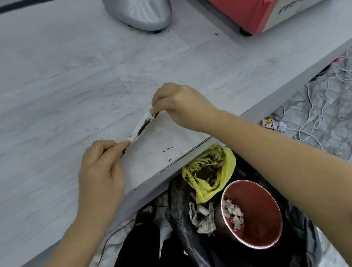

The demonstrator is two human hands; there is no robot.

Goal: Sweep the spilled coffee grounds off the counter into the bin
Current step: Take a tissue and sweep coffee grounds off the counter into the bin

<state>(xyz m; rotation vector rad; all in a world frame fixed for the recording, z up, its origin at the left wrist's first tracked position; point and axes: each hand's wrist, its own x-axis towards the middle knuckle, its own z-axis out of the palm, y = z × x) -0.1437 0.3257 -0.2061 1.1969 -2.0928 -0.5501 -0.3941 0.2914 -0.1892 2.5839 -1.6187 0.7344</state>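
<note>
The counter [56, 91], a pale grey wood-grain top, fills most of the view and runs on a slant, its front edge passing from lower left to upper right. On its far side stand a silver appliance base [138, 2] and, just beside it to the right, a red machine [236, 5]. Below the counter edge a bin lined with a black bag [234, 257] sits on a marbled floor [345, 106]; inside lie a red paper cup [253, 214] with crumpled tissue in it, a yellow plastic bag [210, 171] smeared with dark grounds, and more crumpled tissue [202, 217] between them. White cables and a power strip [273, 125] trail across the floor further right.

The right hand [180, 105] reaches in from the right, fingers curled down, thumb and fingertips pinching the far end of a folded white paper strip [138, 127]. The left hand [100, 169] comes from below, fingers curled, pinching the near end of the same strip. The strip stands on edge on the counter, stretched between both hands, near the front edge above the bin.

Coffee grounds [144, 126] are banked in a dark line against the strip's bin-facing side, with small specks [168, 148] scattered closer to the counter edge and faint dark smears behind the strip
</note>
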